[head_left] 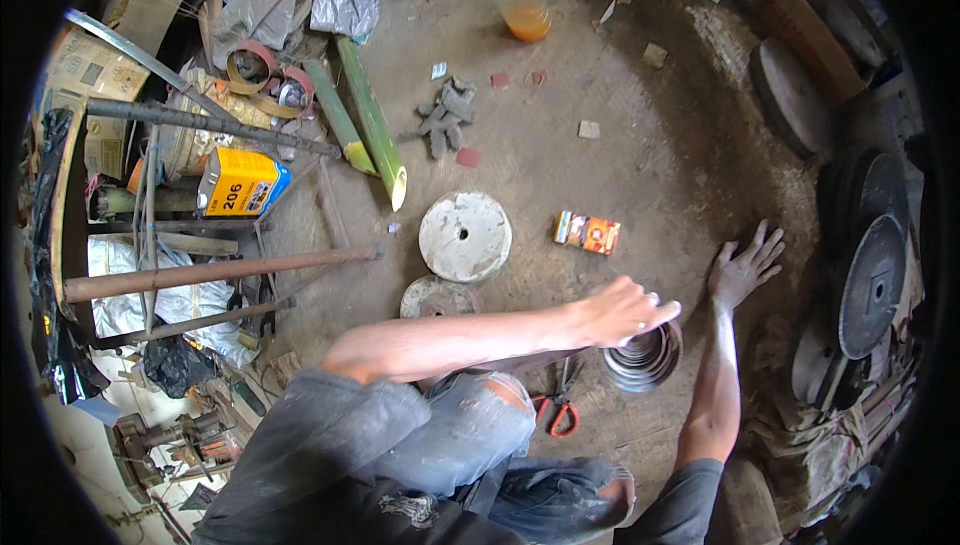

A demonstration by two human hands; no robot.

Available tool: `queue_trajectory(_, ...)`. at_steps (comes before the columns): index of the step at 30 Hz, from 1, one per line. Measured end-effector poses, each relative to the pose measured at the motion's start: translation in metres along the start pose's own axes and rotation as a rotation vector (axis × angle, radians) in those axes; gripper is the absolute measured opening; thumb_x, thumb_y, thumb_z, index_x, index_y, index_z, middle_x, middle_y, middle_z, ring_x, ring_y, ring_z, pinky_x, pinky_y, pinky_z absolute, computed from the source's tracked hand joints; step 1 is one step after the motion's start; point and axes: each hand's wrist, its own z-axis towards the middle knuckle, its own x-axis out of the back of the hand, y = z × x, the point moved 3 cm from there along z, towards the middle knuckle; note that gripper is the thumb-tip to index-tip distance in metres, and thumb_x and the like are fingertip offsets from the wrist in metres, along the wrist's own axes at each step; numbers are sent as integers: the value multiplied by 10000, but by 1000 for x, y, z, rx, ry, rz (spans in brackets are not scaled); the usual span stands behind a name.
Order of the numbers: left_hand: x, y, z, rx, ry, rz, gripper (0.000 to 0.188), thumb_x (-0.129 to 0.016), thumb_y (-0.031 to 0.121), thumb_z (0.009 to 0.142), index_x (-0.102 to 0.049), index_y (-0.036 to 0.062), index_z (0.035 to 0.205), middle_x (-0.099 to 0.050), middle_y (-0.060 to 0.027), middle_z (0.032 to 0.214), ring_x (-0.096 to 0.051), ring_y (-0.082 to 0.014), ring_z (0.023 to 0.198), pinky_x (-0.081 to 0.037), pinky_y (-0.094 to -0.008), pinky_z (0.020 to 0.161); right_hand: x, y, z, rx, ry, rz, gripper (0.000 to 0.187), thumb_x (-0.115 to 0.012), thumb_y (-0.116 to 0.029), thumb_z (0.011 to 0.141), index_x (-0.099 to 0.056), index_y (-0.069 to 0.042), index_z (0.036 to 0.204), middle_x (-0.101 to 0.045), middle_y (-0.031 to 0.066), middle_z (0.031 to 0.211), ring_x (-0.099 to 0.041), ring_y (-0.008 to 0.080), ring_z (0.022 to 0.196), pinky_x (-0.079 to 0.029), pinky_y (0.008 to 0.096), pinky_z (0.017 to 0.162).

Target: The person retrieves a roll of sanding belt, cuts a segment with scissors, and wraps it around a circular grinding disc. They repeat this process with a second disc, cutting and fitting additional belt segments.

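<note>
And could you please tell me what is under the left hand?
Dark nested rings show beneath the left hand; their far side is partly covered, and I cannot tell whether the hand touches them.

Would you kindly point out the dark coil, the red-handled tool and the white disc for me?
Dark coil [641, 361], head view: its nested rings.
Red-handled tool [561, 401], head view: where the handles meet.
White disc [465, 253], head view: its face, off the central hole.

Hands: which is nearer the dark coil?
The left hand, at the upper edge of the dark coil; the right hand, fingers spread, is farther off.
</note>
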Motion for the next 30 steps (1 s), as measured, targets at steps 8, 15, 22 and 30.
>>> queue_trajectory(8, -68, 19, -37, -32, 570, 98, 672, -624, 192, 858, -373, 88, 1473, -602, -247, 1254, -612, -426, 1104, -442, -541, 1008, -8, 1, -5, 103, 132, -26, 626, -507, -277, 957, -307, -218, 1547, -141, 88, 1652, -120, 318, 1520, -140, 605, 1181)
queue_trajectory(15, -39, -33, -302, 294, 773, -114, 293, -655, 15, 738, -646, 46, 1029, -612, -97, 922, -606, -276, 851, -510, -392, 759, 50, -15, -64, 150, -368, 382, 392, -534, -76, 974, -540, -150, 1359, -665, 225, 1118, -634, 369, 1087, -465, 461, 940)
queue_trajectory(22, -16, -207, -334, 1296, 670, -948, 973, -748, 609, 737, -411, 53, 1462, -434, -158, 1447, -462, -286, 1213, -409, -374, 977, 139, -73, -101, 74, -85, 628, 201, -608, -2, 895, -620, -85, 1077, -411, 71, 549, -360, 86, 520, -347, 266, 482)
queue_trajectory(30, 58, -163, -249, 832, 702, -1057, 635, -806, 327, 758, -555, 63, 1279, -639, -129, 1230, -532, -173, 1209, -432, -369, 986, 178, -180, -258, 302, -575, 547, 416, -719, -87, 725, -613, -98, 1127, -677, 123, 865, -699, 328, 849, -563, 424, 703)
